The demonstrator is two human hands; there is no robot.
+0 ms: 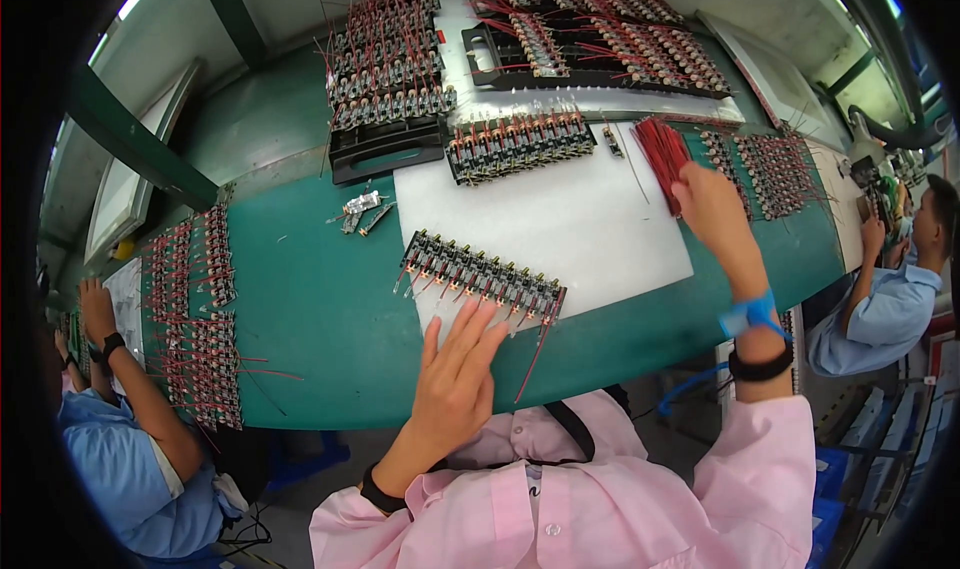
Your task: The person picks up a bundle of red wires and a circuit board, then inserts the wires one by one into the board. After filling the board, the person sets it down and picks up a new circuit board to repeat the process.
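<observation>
My left hand (452,379) lies with its fingers stretched out at the near edge of a row of small circuit boards (485,277), fingertips touching or just beside it. Brass-coloured tips stand along the row's far side, and a red wire (533,364) trails from its right end. At the right, my right hand (708,207) has its fingers closed on the near end of a bundle of red wires (660,154); how many they pinch is hidden. Both hands are over a white foam sheet (630,244) or its edge.
Another board row (520,147) and a single small board (612,141) lie on the foam. Black trays (385,149) of wired boards stand behind. Loose parts (362,209) sit left on the green table (320,309). Wired boards (200,369) cover its left end. Co-workers in blue sit either side.
</observation>
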